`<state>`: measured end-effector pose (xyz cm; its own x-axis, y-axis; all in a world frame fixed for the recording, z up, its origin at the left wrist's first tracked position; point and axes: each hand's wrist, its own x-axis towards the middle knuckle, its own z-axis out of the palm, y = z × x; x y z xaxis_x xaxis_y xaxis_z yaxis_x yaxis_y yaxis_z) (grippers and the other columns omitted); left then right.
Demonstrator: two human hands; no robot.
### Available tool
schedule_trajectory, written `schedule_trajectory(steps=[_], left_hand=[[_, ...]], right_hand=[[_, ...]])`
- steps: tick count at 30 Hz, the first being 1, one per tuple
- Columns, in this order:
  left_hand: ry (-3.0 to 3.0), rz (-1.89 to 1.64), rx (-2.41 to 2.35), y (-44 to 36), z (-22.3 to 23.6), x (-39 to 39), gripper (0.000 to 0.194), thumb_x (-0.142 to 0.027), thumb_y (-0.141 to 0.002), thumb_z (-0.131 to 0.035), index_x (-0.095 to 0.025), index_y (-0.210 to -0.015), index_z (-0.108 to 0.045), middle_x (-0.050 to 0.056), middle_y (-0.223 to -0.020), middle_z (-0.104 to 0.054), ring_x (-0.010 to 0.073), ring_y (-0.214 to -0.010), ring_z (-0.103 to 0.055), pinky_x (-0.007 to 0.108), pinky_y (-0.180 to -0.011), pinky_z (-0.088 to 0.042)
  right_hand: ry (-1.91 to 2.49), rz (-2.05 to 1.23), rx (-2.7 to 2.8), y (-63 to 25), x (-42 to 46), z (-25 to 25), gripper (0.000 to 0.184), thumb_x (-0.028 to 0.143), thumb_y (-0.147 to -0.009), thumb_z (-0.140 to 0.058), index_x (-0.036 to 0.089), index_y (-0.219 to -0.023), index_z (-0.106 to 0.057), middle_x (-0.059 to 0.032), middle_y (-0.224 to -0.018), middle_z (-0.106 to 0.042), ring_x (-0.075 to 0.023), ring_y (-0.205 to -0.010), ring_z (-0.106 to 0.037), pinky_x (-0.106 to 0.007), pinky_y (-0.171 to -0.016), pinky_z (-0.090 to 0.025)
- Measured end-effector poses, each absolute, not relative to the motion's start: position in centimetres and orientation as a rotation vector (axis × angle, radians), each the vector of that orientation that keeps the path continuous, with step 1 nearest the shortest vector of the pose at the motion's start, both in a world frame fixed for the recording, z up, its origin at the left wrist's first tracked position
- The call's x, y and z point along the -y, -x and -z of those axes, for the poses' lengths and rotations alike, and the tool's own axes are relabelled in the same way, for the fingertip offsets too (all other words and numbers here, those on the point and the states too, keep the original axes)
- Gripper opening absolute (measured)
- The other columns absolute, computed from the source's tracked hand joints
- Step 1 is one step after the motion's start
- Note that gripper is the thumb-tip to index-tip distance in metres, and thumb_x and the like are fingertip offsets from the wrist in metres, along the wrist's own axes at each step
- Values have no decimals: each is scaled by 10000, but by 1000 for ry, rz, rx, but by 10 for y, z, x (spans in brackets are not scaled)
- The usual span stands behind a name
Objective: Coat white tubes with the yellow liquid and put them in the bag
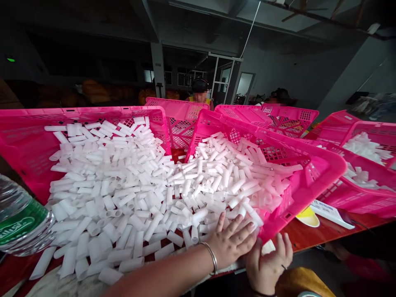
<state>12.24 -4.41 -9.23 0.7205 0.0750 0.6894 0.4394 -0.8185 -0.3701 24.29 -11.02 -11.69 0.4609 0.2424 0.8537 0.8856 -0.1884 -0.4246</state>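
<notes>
Several short white plastic tubes (130,194) spill in a heap from two tipped pink crates onto a red table. My left hand (230,241), with a silver bangle on the wrist, lies flat with fingers spread on the tubes at the front of the right crate (309,165). My right hand (267,264) sits just below the table edge, palm up, fingers curled around one white tube (267,246).
The left pink crate (27,140) leans toward me. A plastic water bottle (21,220) stands at far left. More pink crates (365,165) with white tubes stand at right, plus a yellow dish (309,218). Two people sit behind the crates.
</notes>
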Motion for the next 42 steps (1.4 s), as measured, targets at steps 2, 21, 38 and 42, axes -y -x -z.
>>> schedule_trajectory(steps=[2, 21, 38, 42], left_hand=[[2408, 895, 395, -119, 91, 45, 451, -346, -907, -445, -283, -1352, -430, 30, -1549, -140, 359, -1396, -108, 650, -1083, -51], [2574, 666, 271, -109, 84, 36, 452, -356, -947, -373, -301, -1396, -352, 60, -1509, -271, 283, -1353, -292, 570, -1110, -42], [2678, 643, 446, -99, 82, 44, 490, -448, -930, -385, -318, -1401, -344, 81, -1488, -314, 316, -1340, -299, 594, -1091, -58], [2655, 645, 532, -107, 80, 45, 566, -442, -922, -396, -285, -1445, -247, 82, -1514, -255, 319, -1355, -268, 576, -1095, -88]], right_hand=[[1674, 738, 1036, -247, 114, 122, 593, 219, -828, -565, 107, -1372, -359, -259, -1310, -430, -386, -1232, -423, -576, -898, -450], [2064, 56, 840, -281, 110, 116, 402, 431, -841, -382, 107, -1018, -541, -159, -818, -638, -275, -721, -618, -344, -575, -451], [2004, 215, 913, -285, 121, 117, 469, 410, -882, -370, 59, -1183, -455, -222, -1075, -562, -328, -1055, -533, -450, -811, -462], [1884, 300, 1130, -256, 133, 125, 382, 356, -897, -408, 76, -1132, -520, -213, -1077, -542, -303, -1032, -526, -483, -871, -460]])
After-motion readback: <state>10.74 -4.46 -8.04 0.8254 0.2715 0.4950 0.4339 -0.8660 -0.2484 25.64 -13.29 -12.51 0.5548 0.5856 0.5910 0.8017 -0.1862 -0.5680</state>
